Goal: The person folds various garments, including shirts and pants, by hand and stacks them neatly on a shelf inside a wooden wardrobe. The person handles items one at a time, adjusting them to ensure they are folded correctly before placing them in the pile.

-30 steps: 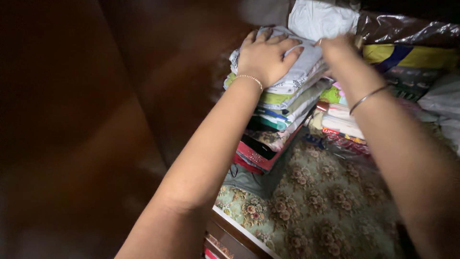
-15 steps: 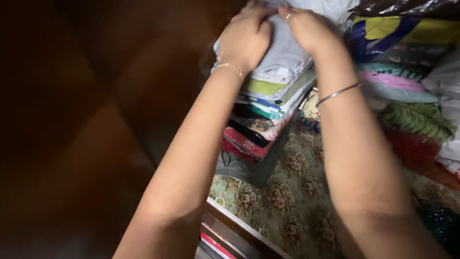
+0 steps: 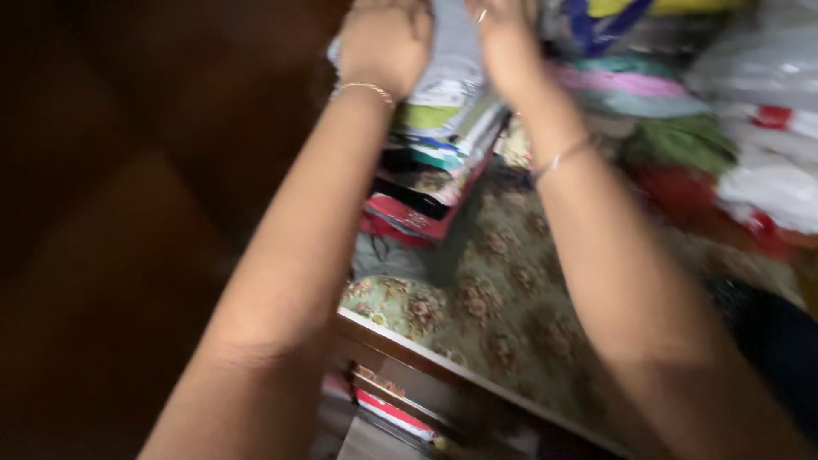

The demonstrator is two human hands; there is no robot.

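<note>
Up at the top centre, the left hand [image 3: 385, 38] and right hand [image 3: 504, 34] press on a grey folded cloth [image 3: 454, 47] crowning the clothes stack [image 3: 430, 162] (blurred; grip unclear). Soft, light, floppy: best held under both edges.

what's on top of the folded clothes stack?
Both hands, left hand and right hand, press a grey folded garment topping the clothes stack. Its far end is out of frame.
</note>
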